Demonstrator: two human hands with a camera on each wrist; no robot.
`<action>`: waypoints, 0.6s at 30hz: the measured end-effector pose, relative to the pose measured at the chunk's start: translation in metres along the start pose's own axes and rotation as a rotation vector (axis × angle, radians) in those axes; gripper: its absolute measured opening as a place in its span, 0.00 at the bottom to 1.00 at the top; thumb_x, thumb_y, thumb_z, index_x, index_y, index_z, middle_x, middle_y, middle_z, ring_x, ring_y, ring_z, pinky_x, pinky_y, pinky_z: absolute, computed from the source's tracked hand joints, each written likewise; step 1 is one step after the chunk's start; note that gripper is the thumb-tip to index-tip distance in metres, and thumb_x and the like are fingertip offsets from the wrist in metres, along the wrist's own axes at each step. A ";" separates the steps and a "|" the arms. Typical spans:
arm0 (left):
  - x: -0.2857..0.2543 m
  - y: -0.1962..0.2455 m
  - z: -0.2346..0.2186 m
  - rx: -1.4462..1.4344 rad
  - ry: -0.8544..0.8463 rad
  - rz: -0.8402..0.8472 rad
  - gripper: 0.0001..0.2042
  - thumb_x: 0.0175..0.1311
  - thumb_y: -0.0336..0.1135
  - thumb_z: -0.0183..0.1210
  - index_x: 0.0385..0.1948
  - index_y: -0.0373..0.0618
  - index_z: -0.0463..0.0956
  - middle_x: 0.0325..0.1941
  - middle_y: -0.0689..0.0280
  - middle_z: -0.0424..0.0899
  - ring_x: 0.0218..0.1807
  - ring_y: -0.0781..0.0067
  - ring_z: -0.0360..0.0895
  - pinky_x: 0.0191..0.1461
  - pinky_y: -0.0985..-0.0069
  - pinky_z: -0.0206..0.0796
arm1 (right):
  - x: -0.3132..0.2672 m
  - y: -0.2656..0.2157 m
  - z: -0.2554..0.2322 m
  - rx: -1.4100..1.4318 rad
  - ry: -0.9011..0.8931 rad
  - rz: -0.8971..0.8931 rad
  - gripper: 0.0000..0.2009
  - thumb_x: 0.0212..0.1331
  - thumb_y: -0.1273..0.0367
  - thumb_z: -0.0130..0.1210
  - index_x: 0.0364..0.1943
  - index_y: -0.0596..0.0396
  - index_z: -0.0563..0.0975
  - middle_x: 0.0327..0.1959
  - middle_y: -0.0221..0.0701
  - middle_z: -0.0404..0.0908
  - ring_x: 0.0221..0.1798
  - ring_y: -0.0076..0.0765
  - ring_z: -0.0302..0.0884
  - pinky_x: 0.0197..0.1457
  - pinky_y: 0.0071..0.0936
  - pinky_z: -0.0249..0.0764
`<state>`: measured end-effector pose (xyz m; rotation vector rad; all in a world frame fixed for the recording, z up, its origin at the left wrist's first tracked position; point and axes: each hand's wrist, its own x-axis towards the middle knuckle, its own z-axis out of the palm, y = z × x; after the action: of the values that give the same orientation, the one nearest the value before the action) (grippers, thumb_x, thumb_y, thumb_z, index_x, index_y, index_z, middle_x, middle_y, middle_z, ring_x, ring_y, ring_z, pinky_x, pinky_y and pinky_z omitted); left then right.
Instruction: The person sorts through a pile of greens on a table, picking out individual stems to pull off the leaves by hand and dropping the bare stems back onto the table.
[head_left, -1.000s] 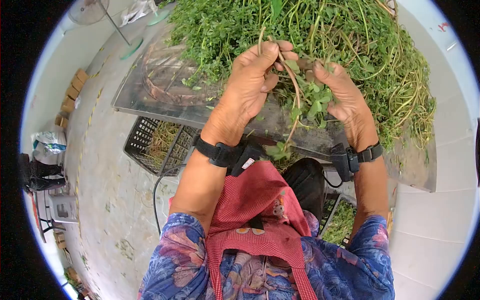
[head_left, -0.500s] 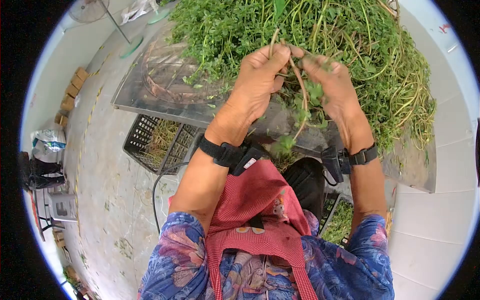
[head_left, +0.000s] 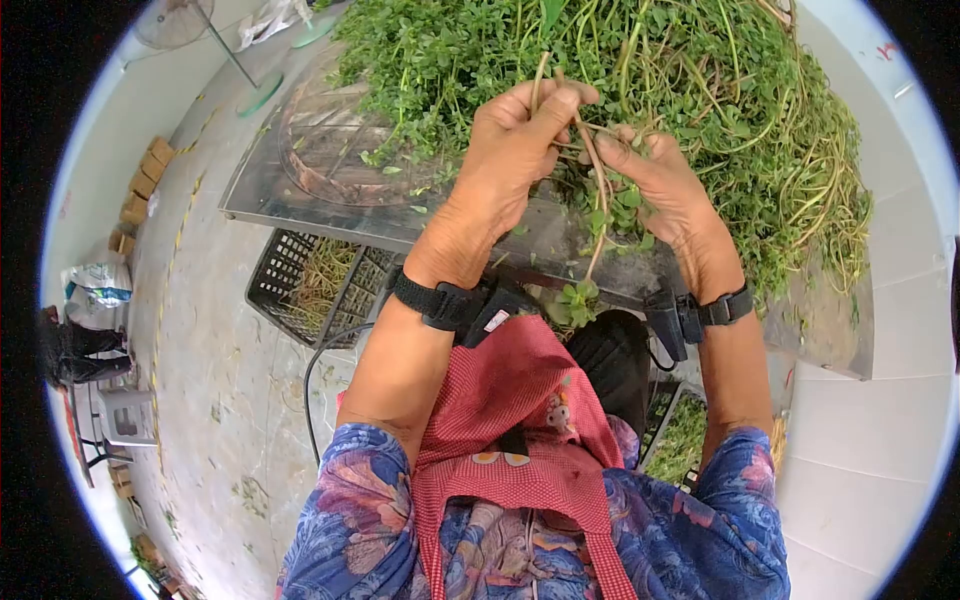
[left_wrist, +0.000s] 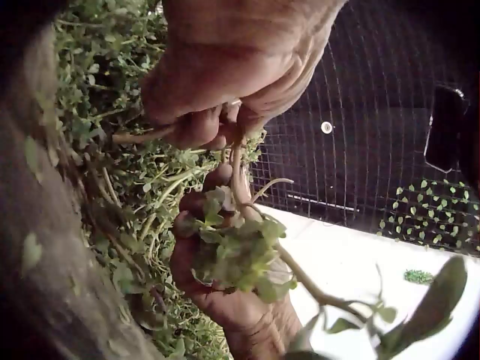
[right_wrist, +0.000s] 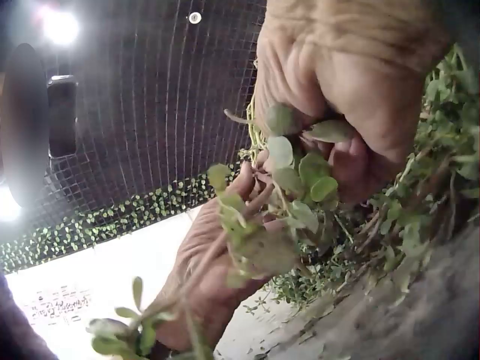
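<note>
In the head view my left hand (head_left: pixel 512 145) pinches a brownish leafy plant stem (head_left: pixel 600 205) between thumb and fingers. The stem hangs down past the table edge, with green leaves (head_left: pixel 575 303) at its lower end. My right hand (head_left: pixel 668 188) is close beside it, thumb and fingers pinching a thin side shoot of the same stem. The left wrist view shows a cluster of rounded leaves (left_wrist: pixel 244 255) in front of the right hand's fingers. Behind both hands lies a large heap of green stalks (head_left: pixel 760 110).
The heap sits on a dark, worn table (head_left: pixel 265 185). Below the table edge is a black plastic crate (head_left: pixel 270 285) holding cut stalks, and a second crate of greens (head_left: pixel 680 440) is by my right leg. A stand fan (head_left: pixel 262 95) is at the far left.
My right hand moves left to the stem and then slightly back, now pinching a side shoot. My left hand keeps hold of the stem and has shifted slightly right.
</note>
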<state>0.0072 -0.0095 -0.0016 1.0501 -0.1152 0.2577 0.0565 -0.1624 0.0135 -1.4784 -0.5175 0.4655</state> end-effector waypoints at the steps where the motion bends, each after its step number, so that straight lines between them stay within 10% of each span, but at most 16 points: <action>1: 0.000 0.000 0.003 0.106 0.006 0.035 0.12 0.63 0.39 0.54 0.38 0.40 0.77 0.24 0.76 0.72 0.22 0.92 0.61 0.19 0.92 0.48 | 0.001 0.002 -0.001 0.000 0.001 0.001 0.14 0.54 0.64 0.60 0.38 0.60 0.76 0.31 0.28 0.78 0.31 0.18 0.71 0.32 0.19 0.68; 7: -0.002 -0.008 0.005 0.351 0.025 0.229 0.11 0.61 0.40 0.56 0.36 0.42 0.78 0.22 0.76 0.71 0.18 0.92 0.58 0.18 0.91 0.46 | 0.009 0.010 -0.015 -0.266 0.264 -0.145 0.13 0.55 0.63 0.58 0.35 0.60 0.76 0.29 0.26 0.76 0.25 0.18 0.69 0.24 0.17 0.63; 9: -0.001 -0.005 0.005 0.282 0.027 0.239 0.11 0.61 0.39 0.56 0.36 0.42 0.78 0.22 0.76 0.71 0.17 0.92 0.58 0.18 0.91 0.46 | 0.001 0.001 -0.016 0.094 0.338 -0.062 0.13 0.56 0.62 0.57 0.34 0.58 0.76 0.26 0.23 0.74 0.21 0.17 0.66 0.20 0.16 0.59; 18: -0.003 -0.007 0.008 0.152 0.022 0.128 0.11 0.60 0.40 0.57 0.36 0.43 0.79 0.24 0.78 0.73 0.23 0.93 0.63 0.19 0.94 0.48 | -0.021 0.002 -0.012 0.022 0.193 -0.016 0.12 0.54 0.62 0.59 0.36 0.56 0.77 0.21 0.19 0.70 0.21 0.14 0.63 0.19 0.15 0.57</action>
<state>0.0067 -0.0199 -0.0043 1.1923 -0.1445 0.3985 0.0466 -0.1844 0.0101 -1.4794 -0.3700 0.3114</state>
